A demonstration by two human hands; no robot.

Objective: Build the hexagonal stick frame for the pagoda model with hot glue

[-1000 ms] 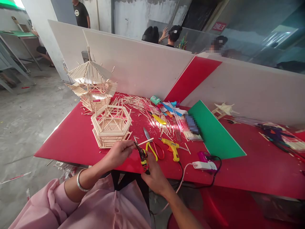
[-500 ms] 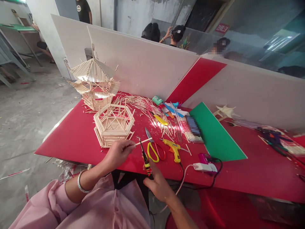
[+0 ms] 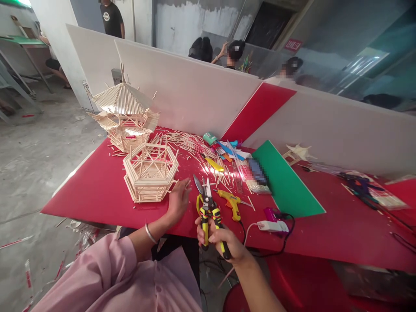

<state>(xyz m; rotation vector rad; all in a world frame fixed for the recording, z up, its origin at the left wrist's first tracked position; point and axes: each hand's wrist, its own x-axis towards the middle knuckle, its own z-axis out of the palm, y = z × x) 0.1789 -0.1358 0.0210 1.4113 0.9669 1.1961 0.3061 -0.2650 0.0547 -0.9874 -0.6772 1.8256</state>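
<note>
My right hand (image 3: 216, 236) is wrapped round yellow-and-black pruning shears (image 3: 208, 201), whose blades point away from me and stand apart. To their left, my left hand (image 3: 178, 201) has its fingers pinched together, with the pale end of a wooden stick (image 3: 188, 184) just showing at the fingertips; most of it is hidden. Beside that hand sits a hexagonal stick frame (image 3: 150, 173). Scissors (image 3: 197, 185) with a yellow handle loop lie partly behind the shears. A yellow glue gun (image 3: 232, 201) rests to the right of the shears.
A stick pagoda (image 3: 123, 108) stands behind the hexagonal frame. Loose sticks (image 3: 185, 145) and a yellow utility knife (image 3: 213, 164) cover the red table (image 3: 84, 186). A green board (image 3: 286, 182), a white power plug (image 3: 273, 226) and cables lie right. White panels (image 3: 195, 93) close off the back.
My left hand has moved right and turned, and the stick it held across the blades is now mostly hidden. The shears have turned flat to view with their blades apart. The view shifted slightly.
</note>
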